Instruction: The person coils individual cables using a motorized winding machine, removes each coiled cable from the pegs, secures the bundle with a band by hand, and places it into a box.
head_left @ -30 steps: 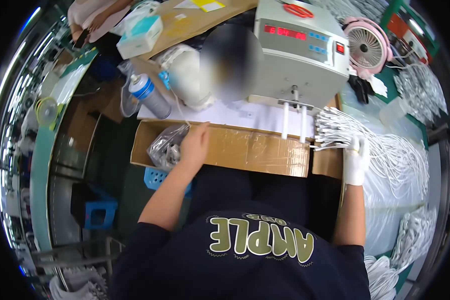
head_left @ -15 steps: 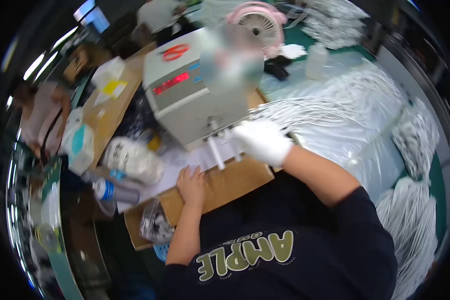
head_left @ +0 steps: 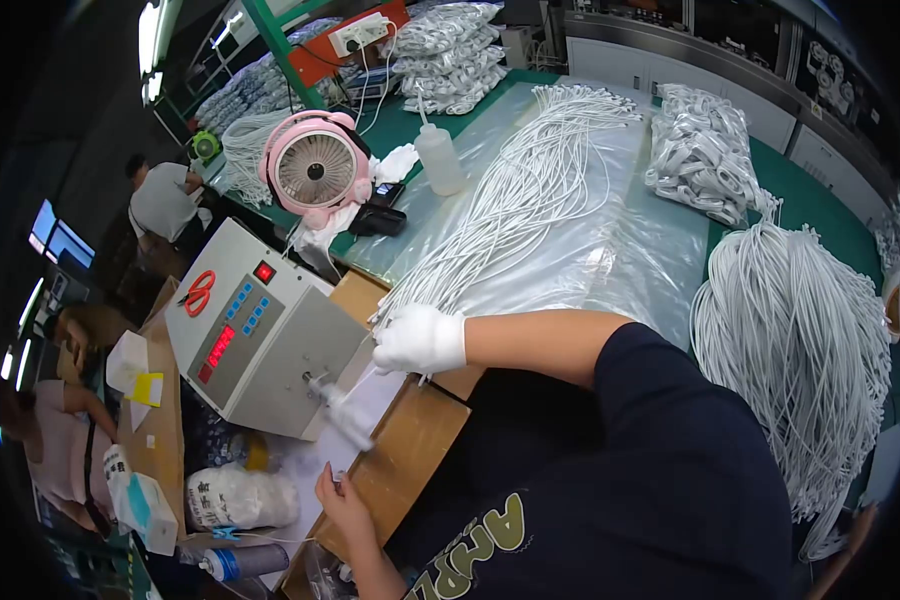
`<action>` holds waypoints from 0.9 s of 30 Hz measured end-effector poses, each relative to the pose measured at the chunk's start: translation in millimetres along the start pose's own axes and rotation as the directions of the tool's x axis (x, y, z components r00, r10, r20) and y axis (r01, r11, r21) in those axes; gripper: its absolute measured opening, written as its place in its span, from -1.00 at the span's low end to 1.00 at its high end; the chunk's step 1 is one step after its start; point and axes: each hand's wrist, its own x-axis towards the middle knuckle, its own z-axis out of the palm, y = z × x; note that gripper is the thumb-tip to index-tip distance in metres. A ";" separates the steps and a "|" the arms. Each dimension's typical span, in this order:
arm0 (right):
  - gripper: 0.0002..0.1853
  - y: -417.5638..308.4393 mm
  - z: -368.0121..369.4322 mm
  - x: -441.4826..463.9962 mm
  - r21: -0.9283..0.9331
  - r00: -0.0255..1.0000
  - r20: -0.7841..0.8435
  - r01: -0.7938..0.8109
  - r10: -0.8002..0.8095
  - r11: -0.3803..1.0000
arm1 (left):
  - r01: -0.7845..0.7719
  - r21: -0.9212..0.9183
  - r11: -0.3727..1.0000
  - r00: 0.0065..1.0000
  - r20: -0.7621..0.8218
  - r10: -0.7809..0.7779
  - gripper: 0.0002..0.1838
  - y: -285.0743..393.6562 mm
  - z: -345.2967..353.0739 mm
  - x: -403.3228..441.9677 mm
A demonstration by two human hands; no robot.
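My right hand (head_left: 415, 338), in a white glove, is closed at the near end of a bundle of long white cables (head_left: 510, 215); a short white end pokes out below it. Bare and low, my left hand (head_left: 345, 505) has its fingertips pinched together by the cardboard edge (head_left: 405, 455); what they hold, if anything, is too small to make out. Between the hands stands a grey machine box (head_left: 275, 335) with a lit red number display (head_left: 220, 347). The white arm (head_left: 348, 415) on its front shaft is blurred by motion.
Red-handled scissors (head_left: 199, 294) lie on the machine. Behind it are a pink fan (head_left: 315, 170) and a squeeze bottle (head_left: 438, 160). Thick cable bundles (head_left: 795, 350) hang at right. A white bag (head_left: 240, 497) and a blue-banded can (head_left: 245, 562) sit at left. Other people (head_left: 165, 200) work beyond.
My view has turned to the right. My gloved right hand has moved from the machine's front shaft to the cable ends. The shaft's white arm has become blurred. My left hand stays low by the cardboard.
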 end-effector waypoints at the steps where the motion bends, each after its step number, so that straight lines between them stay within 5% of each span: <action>1: -0.89 -10.1 -12.6 1.3 -0.023 1.000 0.022 0.012 -0.012 1.000 | 0.009 -0.004 1.000 1.000 0.014 -0.009 -0.63 16.5 1.1 1.7; 5: -0.87 -40.4 2.9 8.4 -0.036 0.995 -0.036 0.091 -0.093 0.995 | 0.125 -0.341 0.932 0.992 0.060 -0.111 -0.62 12.7 12.0 9.2; 8: -0.93 -49.9 -1.6 -2.4 0.046 0.998 -0.016 0.066 -0.065 0.997 | 0.176 -0.138 0.975 0.982 0.094 -0.164 -0.61 13.0 -8.4 9.6; 9: -0.85 -50.3 1.6 -6.0 0.060 0.999 0.044 0.016 -0.019 0.998 | 0.164 -0.214 0.963 0.986 0.069 -0.152 -0.62 12.9 -9.3 11.6; 11: -0.75 -61.6 44.1 -10.4 0.419 0.984 -0.050 -0.134 0.170 0.898 | 0.125 -0.358 0.925 0.992 0.037 -0.120 -0.63 16.6 -9.7 19.4; 12: -0.70 -70.5 59.8 -10.0 0.578 0.960 -0.075 -0.179 0.271 0.796 | 0.072 -0.348 0.935 0.997 0.018 -0.070 -0.64 34.6 -7.7 26.0; 13: -0.55 -83.4 58.0 -2.7 0.754 0.946 0.067 -0.256 0.317 0.605 | 0.018 -0.338 0.941 1.000 -0.007 -0.022 -0.64 66.1 -5.4 33.2; 14: -0.57 -102.7 52.6 3.4 0.890 0.847 0.402 -0.451 0.347 0.071 | -0.038 -0.329 0.944 0.999 -0.039 0.027 -0.65 93.6 0.3 42.3; 16: -0.56 -134.7 94.8 29.6 0.977 0.756 0.189 -0.080 0.627 -0.199 | -0.236 -0.269 0.934 0.971 -0.021 0.240 -0.67 127.4 12.8 60.2; 19: -0.54 -142.1 113.6 38.4 0.832 0.728 -0.071 -0.334 0.682 0.443 | -0.346 0.039 0.937 0.904 0.282 0.322 -0.68 163.3 20.0 91.0; 22: -0.59 -147.6 98.2 45.5 0.995 0.628 0.087 -0.088 0.773 -0.040 | -0.275 0.153 0.949 0.846 0.507 0.163 -0.70 191.1 11.6 100.7; 24: -0.61 -147.1 85.6 40.4 0.967 0.660 0.108 -0.244 0.744 0.075 | -0.217 0.138 0.966 0.836 0.538 0.111 -0.72 200.1 6.5 93.6; 26: -0.62 -155.6 71.5 39.6 0.960 0.656 0.279 -0.161 0.701 -0.231 | -0.192 0.099 0.976 0.830 0.547 0.109 -0.72 193.8 -1.3 82.9; 27: -0.62 -158.8 64.0 37.1 0.833 0.663 0.414 0.000 0.624 -0.553 | -0.196 0.048 0.979 0.832 0.538 0.140 -0.72 188.2 -3.2 74.4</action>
